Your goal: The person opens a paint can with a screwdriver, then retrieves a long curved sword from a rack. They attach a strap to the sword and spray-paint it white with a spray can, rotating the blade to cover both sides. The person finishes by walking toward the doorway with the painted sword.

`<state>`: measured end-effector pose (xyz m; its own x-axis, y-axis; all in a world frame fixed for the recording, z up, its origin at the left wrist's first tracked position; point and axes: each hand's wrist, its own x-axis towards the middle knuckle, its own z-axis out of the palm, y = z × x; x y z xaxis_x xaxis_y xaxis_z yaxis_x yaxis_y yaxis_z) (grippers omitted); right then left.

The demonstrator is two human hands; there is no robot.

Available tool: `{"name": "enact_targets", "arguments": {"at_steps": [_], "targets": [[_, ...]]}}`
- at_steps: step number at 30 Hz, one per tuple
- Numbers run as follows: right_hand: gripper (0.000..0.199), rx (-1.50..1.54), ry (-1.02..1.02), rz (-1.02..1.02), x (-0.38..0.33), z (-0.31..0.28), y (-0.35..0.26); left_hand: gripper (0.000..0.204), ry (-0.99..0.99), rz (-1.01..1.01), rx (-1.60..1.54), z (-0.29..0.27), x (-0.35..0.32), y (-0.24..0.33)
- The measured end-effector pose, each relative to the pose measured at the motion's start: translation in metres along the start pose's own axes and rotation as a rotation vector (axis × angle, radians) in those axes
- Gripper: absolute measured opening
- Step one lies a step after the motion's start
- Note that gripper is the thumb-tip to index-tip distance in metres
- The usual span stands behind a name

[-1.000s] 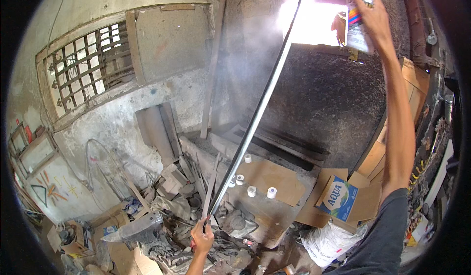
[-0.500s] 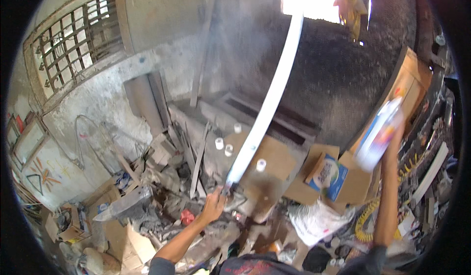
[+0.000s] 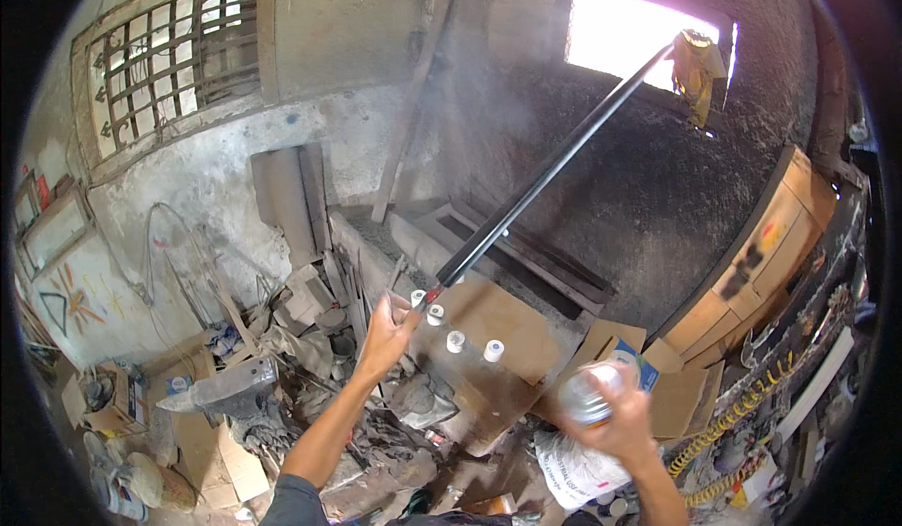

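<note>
Rough plaster walls (image 3: 310, 164) closed the workshop, with a barred window (image 3: 174, 52) at upper left, a bright opening (image 3: 629, 42) at upper right and a soot-black wall (image 3: 648, 188) beneath it. Wooden cabinets (image 3: 761, 254) stood along the right, and rubble, boards and cardboard boxes (image 3: 658, 376) covered the floor. Near the middle lay a cardboard sheet (image 3: 493, 315) with four small white rolls (image 3: 456, 341) standing on it. A long black rod (image 3: 545, 183) slanted from the lower middle up toward the bright opening, its far tip near a yellow cloth (image 3: 695, 66) hanging there. The left hand (image 3: 385, 333) was clenched around the rod's lower end, just above the rolls. The right hand (image 3: 620, 418) gripped a spray can (image 3: 587, 396), blurred, low and well apart from the rod. Haze hung in the air by the dark wall. Held at one end only, the rod seemed likely to sag or swing, and its tip could strike the wall or snag the cloth; its wet-looking coat might smear under the gripping hand. Spray drifting in such a closed room could settle on the rolls and boxes below.
</note>
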<state>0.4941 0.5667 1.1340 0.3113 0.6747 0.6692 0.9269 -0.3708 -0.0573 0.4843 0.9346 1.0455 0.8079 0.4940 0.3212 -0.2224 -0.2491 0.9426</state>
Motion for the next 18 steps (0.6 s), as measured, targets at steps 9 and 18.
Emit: {"name": "enact_targets", "arguments": {"at_steps": [9, 18], "targets": [[0.063, 0.073, 0.416, 0.061, 0.06, 0.017, -0.004, 0.028, -0.072, -0.053, -0.091, -0.021, 0.011, 0.037], [0.068, 0.29, 0.205, 0.112, 0.093, 0.031, -0.017, 0.032, -0.023, 0.039, 0.006, -0.034, 0.007, 0.041]]}}
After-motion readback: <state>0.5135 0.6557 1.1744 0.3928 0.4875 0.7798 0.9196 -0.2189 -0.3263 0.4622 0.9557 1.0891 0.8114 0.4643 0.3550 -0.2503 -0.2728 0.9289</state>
